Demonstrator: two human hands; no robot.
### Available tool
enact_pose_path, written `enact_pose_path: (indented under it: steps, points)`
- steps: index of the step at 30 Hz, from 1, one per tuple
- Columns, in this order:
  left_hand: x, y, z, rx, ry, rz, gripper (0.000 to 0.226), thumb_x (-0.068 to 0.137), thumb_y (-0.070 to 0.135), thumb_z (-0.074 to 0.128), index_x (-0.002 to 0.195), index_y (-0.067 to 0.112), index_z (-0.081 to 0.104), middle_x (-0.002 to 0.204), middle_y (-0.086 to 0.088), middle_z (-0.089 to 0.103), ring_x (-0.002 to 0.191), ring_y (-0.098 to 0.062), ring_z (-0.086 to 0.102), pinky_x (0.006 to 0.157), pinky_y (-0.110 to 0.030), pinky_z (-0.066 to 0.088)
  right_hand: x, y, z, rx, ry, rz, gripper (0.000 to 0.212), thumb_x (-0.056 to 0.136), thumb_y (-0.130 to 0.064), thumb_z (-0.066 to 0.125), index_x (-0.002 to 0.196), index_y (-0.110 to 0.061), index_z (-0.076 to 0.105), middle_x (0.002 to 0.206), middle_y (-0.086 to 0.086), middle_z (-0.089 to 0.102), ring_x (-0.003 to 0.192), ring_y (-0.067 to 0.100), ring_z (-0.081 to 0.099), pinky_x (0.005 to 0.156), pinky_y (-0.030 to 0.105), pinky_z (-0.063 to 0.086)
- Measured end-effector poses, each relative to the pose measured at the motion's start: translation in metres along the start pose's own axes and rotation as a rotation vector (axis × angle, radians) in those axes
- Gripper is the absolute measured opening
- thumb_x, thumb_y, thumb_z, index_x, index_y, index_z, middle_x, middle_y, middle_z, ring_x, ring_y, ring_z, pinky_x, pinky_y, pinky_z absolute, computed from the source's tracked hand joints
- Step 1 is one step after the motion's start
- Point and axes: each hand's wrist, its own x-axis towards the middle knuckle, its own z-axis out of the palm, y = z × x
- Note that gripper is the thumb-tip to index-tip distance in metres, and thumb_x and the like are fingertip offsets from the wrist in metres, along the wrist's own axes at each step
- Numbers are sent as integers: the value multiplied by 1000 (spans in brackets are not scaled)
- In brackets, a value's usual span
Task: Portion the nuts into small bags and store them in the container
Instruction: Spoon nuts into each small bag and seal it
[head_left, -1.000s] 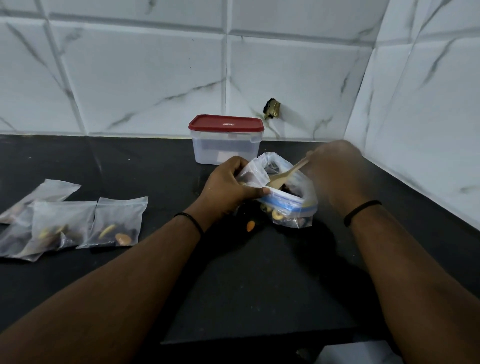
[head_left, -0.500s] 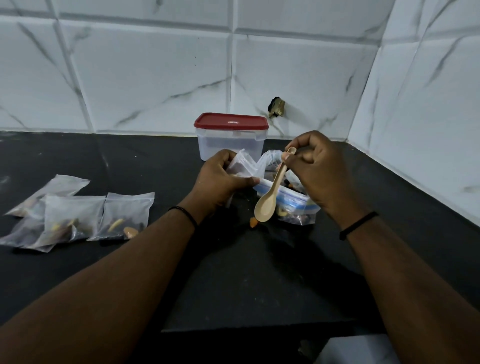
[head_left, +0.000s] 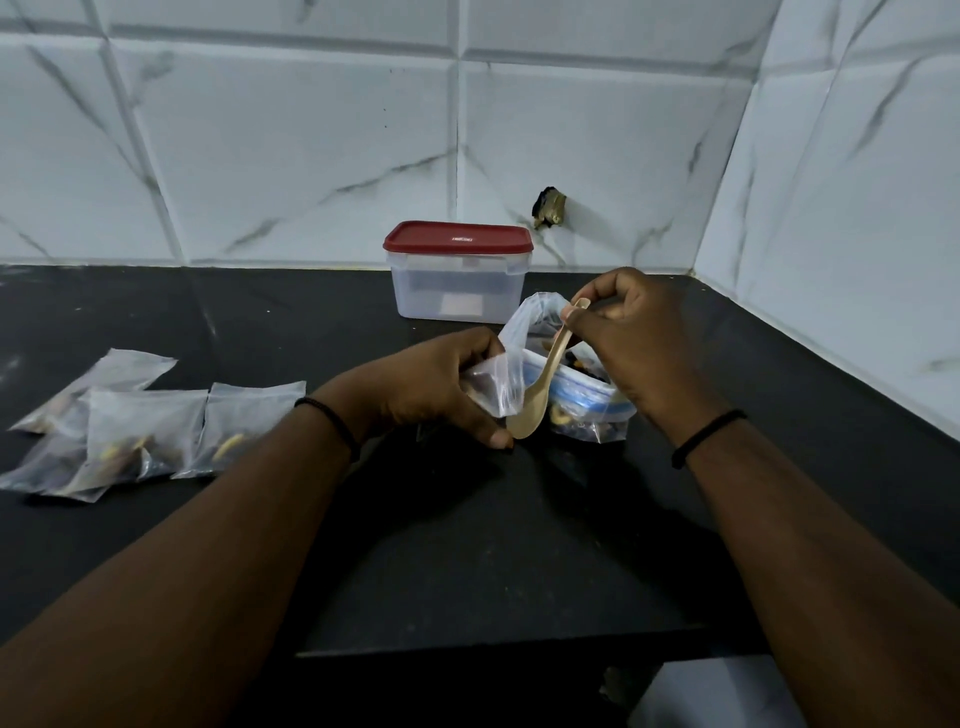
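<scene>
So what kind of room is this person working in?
Most likely a home kitchen corner: a dark stone-like counter meets white marble-look wall tiles, and a red-lidded food container stands at the back beside bags of nuts.

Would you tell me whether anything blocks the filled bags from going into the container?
Yes: the red lid sits closed on the container. The filled bags lie on the counter to its left, with bare counter between.

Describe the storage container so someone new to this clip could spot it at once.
On the black counter, look to the back, against the marble-tiled wall. The container stands there, behind both hands. Unlike the floppy bags nearby, it is a rigid translucent box with a dark red lid, closed.
</scene>
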Motion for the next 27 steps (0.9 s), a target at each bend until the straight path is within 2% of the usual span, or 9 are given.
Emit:
enact_pose_path:
  steps: [4, 8, 10, 13, 17, 19, 21, 24, 27]
  points:
    - [3, 0, 4, 109, -21, -54, 63, 61, 17, 92, 110, 30, 54, 112, 10, 62, 105, -11, 59, 85, -29, 52, -1, 1, 3, -5, -19, 27, 12, 82, -22, 75, 79, -25, 63, 74, -1, 72, 70, 14, 70, 69, 34, 57]
    - [7, 0, 10, 139, 113, -14, 56, 61, 21, 92, 104, 28, 56, 107, 10, 63, 101, -11, 59, 77, -24, 48, -3, -2, 3, -44, -24, 59, 9, 84, -20, 74, 82, -20, 65, 75, -4, 70, 61, 3, 65, 59, 20, 48]
    - [8, -1, 11, 125, 152, -9, 53, 61, 24, 92, 100, 28, 56, 104, 9, 64, 98, -12, 59, 72, -24, 46, -4, -3, 2, -13, -38, 94, 8, 84, -19, 73, 83, -18, 66, 76, -3, 71, 59, 2, 66, 56, 21, 51]
    - [9, -1, 10, 81, 179, -13, 52, 62, 25, 91, 103, 24, 58, 103, 8, 64, 96, -12, 59, 71, -24, 44, -5, -4, 3, 34, -73, 176, 9, 84, -19, 74, 87, -14, 67, 80, 2, 74, 63, 13, 70, 58, 31, 58]
    - [6, 1, 9, 2, 204, 8, 53, 63, 23, 90, 106, 22, 60, 103, 6, 67, 97, -14, 61, 75, -25, 48, -6, -9, 1, 179, -93, 295, 11, 89, -11, 70, 94, -2, 66, 83, 11, 73, 42, -2, 56, 41, 14, 39]
    - [3, 0, 7, -83, 238, 28, 58, 59, 24, 91, 109, 20, 61, 104, 2, 69, 101, -19, 64, 81, -28, 53, -6, -11, -3, 255, -97, 356, 8, 92, -8, 66, 96, -1, 64, 80, 12, 71, 33, -2, 48, 35, 12, 33]
    - [3, -4, 4, -185, 273, 53, 71, 50, 30, 94, 112, 17, 62, 106, -3, 71, 105, -23, 65, 90, -34, 55, -3, -9, -7, 290, -99, 414, 4, 92, -9, 65, 92, -5, 64, 75, 11, 71, 34, 1, 42, 32, 14, 29]
    - [5, -11, 2, -267, 319, 91, 75, 46, 39, 91, 112, 18, 63, 105, 0, 71, 104, -21, 65, 91, -36, 54, 3, -1, -10, 335, -58, 456, 4, 91, -10, 64, 88, -9, 62, 58, 0, 69, 40, 7, 31, 33, 16, 22]
    - [6, -10, 2, -243, 298, 82, 68, 53, 29, 94, 112, 18, 63, 106, -1, 70, 105, -21, 65, 89, -33, 55, 6, 1, -14, 402, 75, 431, 7, 89, -11, 66, 85, -11, 61, 63, 1, 68, 40, 6, 35, 35, 18, 25]
